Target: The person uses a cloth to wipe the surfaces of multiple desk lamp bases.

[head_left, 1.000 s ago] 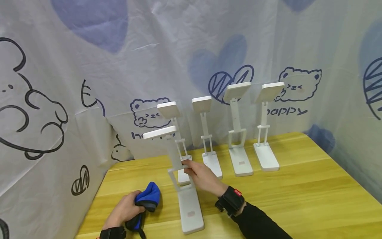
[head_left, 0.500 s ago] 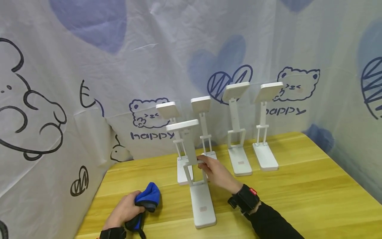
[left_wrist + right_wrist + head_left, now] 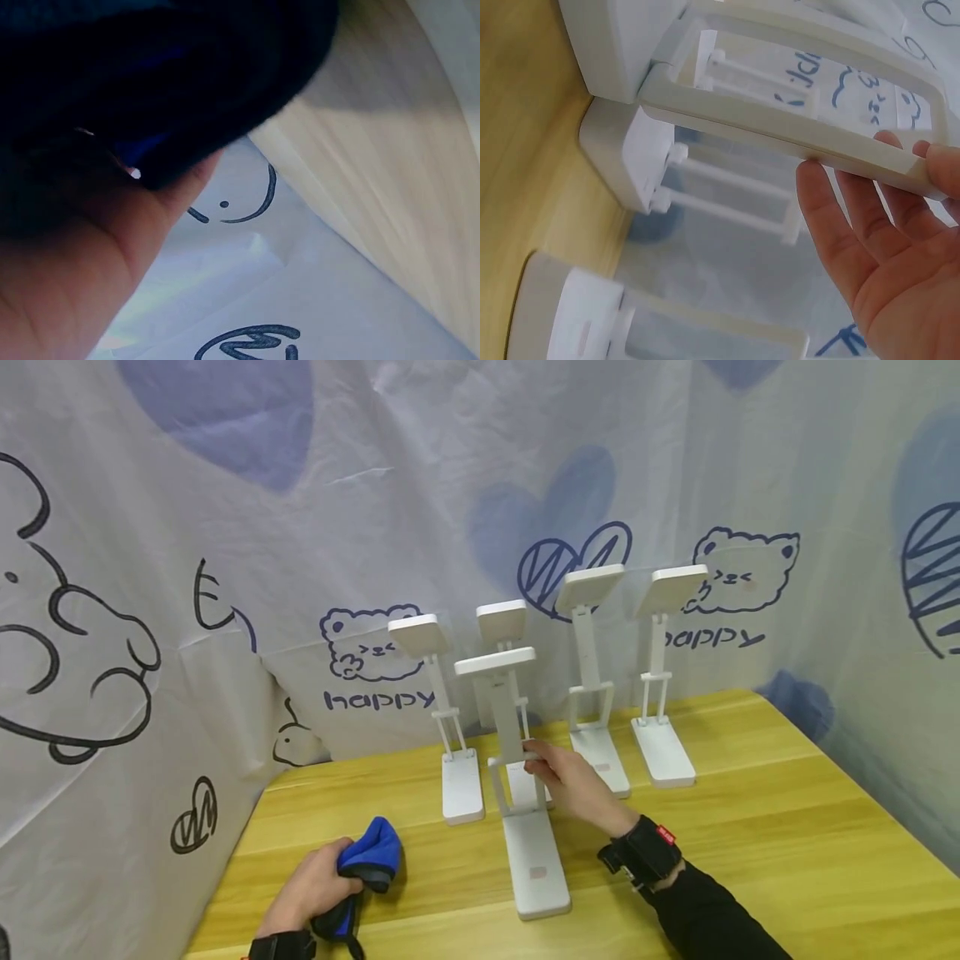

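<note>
My right hand (image 3: 573,781) pinches the hinged side frame of a white folding phone stand (image 3: 536,868). That stand is upright and unfolded, its flat holder plate (image 3: 495,662) on top. In the right wrist view, my thumb and fingers grip the far end of the white frame (image 3: 780,139). My left hand (image 3: 311,885) holds a crumpled blue-and-black cloth item (image 3: 372,852) low at the table's left, a dark strap trailing from it. Up close in the left wrist view, the dark fabric (image 3: 225,75) covers most of the fingers.
Several more white phone stands stand unfolded along the back: one at left (image 3: 462,785), one partly hidden behind the held stand (image 3: 502,622), and others further right (image 3: 663,752). A printed white curtain (image 3: 420,527) hangs behind and beside the wooden table (image 3: 750,827).
My right hand has moved the held stand rightward and slightly back, from in front of the leftmost stand to in front of its neighbour. My left hand stays put with the cloth item.
</note>
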The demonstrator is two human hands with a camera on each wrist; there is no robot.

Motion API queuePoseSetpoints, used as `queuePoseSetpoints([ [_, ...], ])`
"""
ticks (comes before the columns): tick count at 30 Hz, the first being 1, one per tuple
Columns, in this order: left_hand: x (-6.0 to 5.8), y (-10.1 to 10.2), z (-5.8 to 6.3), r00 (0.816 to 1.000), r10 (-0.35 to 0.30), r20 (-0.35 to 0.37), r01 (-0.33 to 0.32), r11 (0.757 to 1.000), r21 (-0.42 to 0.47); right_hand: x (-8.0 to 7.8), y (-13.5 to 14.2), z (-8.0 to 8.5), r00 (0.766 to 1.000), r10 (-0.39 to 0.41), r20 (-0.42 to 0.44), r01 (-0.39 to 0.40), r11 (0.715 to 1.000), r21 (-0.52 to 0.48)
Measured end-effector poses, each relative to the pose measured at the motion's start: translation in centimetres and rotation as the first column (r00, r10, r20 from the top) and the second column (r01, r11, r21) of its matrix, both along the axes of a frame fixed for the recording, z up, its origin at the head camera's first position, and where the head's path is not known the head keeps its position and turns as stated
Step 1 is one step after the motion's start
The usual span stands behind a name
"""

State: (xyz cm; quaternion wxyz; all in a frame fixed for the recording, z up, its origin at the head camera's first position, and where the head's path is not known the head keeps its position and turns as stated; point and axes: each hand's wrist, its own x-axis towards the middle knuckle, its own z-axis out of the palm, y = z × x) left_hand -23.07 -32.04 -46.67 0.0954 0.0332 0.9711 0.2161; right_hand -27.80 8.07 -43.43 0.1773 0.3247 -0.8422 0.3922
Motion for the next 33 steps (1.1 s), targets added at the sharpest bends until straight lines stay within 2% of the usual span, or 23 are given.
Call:
queuePoseSetpoints([
  [11, 0.2, 2.1, 0.2, 0.994, -0.067, -0.084, 0.067, 0.998, -0.010, -0.1, 1.8, 0.0, 1.000, 0.027, 0.014, -0.027, 0.999, -0.023],
  [16, 0.3, 3.5, 0.3, 0.981, -0.133, -0.140, 0.131, 0.991, -0.024, -0.4, 1.9, -0.3, 1.000, 0.024, 0.004, -0.024, 0.998, -0.051],
  [20, 0.4, 4.9, 0.4, 0.968, -0.189, -0.167, 0.189, 0.982, -0.019, -0.6, 2.0, -1.0, 0.998, 0.009, 0.066, -0.004, 0.997, -0.081],
  [24, 0.4, 6.3, 0.5, 0.939, -0.262, -0.224, 0.262, 0.965, -0.029, -0.8, 2.2, -1.8, 0.991, 0.011, 0.135, 0.005, 0.993, -0.116],
  [28, 0.7, 7.8, 0.7, 0.896, -0.349, -0.276, 0.349, 0.936, -0.050, -1.0, 2.3, -2.4, 0.990, 0.048, 0.130, -0.030, 0.990, -0.136],
  [33, 0.9, 10.0, 1.2, 0.838, -0.432, -0.334, 0.428, 0.899, -0.091, -1.2, 2.5, -3.0, 0.986, 0.073, 0.151, -0.051, 0.988, -0.145],
])
